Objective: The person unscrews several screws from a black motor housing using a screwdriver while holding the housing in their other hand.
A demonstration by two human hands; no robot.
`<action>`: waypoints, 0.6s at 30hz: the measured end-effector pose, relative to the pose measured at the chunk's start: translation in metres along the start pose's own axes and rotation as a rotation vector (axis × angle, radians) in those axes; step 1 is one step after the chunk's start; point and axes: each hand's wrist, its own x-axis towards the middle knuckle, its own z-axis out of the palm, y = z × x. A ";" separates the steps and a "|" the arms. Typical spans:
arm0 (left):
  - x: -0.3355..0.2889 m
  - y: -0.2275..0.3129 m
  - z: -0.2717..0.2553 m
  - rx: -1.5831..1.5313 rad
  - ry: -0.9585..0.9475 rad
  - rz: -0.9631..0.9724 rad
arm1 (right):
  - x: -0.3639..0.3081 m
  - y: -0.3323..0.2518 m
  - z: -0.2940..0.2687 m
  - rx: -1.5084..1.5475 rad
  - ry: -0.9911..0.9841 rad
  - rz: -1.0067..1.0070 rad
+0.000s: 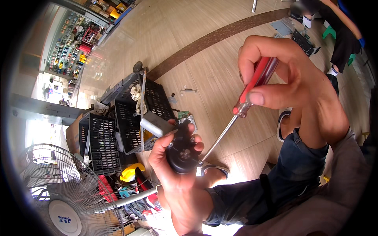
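Observation:
In my right hand (291, 74), held high on the right, is a screwdriver (258, 78) with a red, partly clear handle. Its long metal shaft slants down to the left, and the tip is at the lower right edge of a black round device (183, 151). My left hand (173, 173) grips that device from below and the side, with fingertips showing behind it. A metal bracket-like piece (156, 125) sticks out to the upper left of the device. Whether the tip sits in a screw is too small to tell.
Black plastic crates (130, 114) stand on the tiled floor at the left, with parts inside. A standing fan (65, 212) is at the lower left, close to my left forearm. A yellow object (132, 172) lies among clutter. Another person (342, 35) sits at the upper right near flat panels (305, 41).

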 end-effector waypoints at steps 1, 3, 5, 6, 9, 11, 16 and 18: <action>0.000 0.000 0.000 0.009 0.015 0.006 | -0.001 0.000 -0.002 -0.034 -0.018 0.041; 0.000 -0.001 0.002 0.020 0.025 0.006 | 0.004 -0.012 -0.006 -0.074 -0.032 0.084; 0.001 -0.001 0.004 0.018 0.014 -0.004 | 0.007 -0.027 -0.009 0.058 -0.068 0.515; 0.001 -0.002 0.005 0.018 0.012 -0.007 | 0.006 -0.028 -0.008 0.055 -0.066 0.517; 0.002 -0.003 0.005 0.015 0.012 0.001 | 0.004 -0.023 0.001 0.162 0.009 0.487; 0.003 -0.002 0.004 0.046 0.013 -0.008 | 0.002 -0.014 0.011 0.213 0.117 0.110; 0.003 -0.002 0.004 0.031 -0.010 -0.011 | 0.006 -0.016 -0.001 0.158 0.034 0.192; 0.004 -0.004 0.008 0.024 -0.027 -0.018 | 0.005 -0.026 -0.006 0.180 0.013 0.468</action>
